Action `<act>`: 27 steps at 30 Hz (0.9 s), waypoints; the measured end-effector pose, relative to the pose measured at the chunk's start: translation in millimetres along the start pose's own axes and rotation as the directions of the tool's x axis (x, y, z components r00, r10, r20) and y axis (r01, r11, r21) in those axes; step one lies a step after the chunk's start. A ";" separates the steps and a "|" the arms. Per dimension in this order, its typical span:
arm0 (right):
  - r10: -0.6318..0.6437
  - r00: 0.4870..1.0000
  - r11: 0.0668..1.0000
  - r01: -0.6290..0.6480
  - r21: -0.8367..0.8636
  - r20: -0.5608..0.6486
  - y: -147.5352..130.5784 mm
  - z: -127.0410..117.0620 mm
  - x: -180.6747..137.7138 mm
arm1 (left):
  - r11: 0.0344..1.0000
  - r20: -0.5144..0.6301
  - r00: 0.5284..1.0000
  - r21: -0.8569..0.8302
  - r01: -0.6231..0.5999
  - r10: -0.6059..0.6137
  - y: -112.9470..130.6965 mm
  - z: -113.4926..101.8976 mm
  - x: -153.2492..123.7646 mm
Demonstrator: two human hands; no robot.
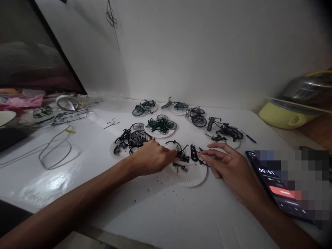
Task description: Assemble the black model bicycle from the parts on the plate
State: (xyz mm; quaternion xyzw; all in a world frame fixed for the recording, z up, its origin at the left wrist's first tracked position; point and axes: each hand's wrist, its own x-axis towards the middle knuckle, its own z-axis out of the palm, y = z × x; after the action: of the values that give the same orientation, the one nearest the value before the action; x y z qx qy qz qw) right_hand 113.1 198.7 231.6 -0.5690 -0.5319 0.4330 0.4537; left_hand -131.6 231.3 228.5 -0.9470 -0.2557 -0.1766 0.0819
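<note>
1. From my end, left hand [155,157] is curled over the near plate's left side, beside black bike parts [193,153]; can't tell if gripping
2. Right hand [229,164] half-open, thumb and fingertips bunched at the parts; hold unclear
3. Parts sit between my hands on a white paper plate [190,180], fluted rim likely keeping small bits together
4. Beyond my hands, green toy bike [158,124], glossy, on its own plate [164,135], probably to avoid mixing; round wheel [138,136], thin spokes
</note>
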 end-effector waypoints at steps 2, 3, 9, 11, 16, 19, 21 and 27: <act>0.001 1.000 1.000 -0.001 -0.006 -0.006 0.9 0.0 0.5 | 1.000 0.005 1.000 0.014 -0.004 0.004 0.7 0.3 -0.1; 0.001 1.000 1.000 -0.001 -0.007 -0.005 1.6 -0.1 0.8 | 1.000 0.007 1.000 0.020 -0.006 0.006 1.0 0.5 -0.1; -0.032 0.999 0.995 0.032 -0.092 0.010 2.8 0.8 -1.7 | 1.000 0.005 1.000 0.010 -0.008 0.008 0.7 0.4 0.0; -0.069 0.998 0.990 0.069 -0.122 0.002 1.7 2.8 -4.2 | 1.000 -0.002 1.000 0.006 -0.007 0.007 0.2 -0.3 0.2; -0.213 0.977 0.960 0.204 -0.192 -0.028 0.6 7.3 -8.4 | 1.000 -0.011 1.000 0.013 -0.006 0.006 0.2 -1.7 0.6; -0.279 0.960 0.935 0.270 -0.232 -0.009 3.5 6.9 -8.2 | 1.000 -0.002 1.000 0.016 -0.012 0.013 0.8 -1.1 0.3; -0.300 0.954 0.924 0.292 -0.247 0.005 6.9 5.4 -7.4 | 1.000 0.003 1.000 0.021 -0.011 0.011 0.8 -0.6 0.0; -0.309 0.925 0.776 0.380 -0.503 0.223 19.2 0.0 -4.2 | 0.996 0.026 0.998 0.063 0.057 -0.059 -3.4 -1.7 -0.4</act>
State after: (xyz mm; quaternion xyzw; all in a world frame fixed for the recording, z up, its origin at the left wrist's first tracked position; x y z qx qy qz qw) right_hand 117.0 194.1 212.8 -0.5368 -0.7547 0.2113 0.3123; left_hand -134.1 233.6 230.2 -0.9385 -0.2894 -0.1578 0.1027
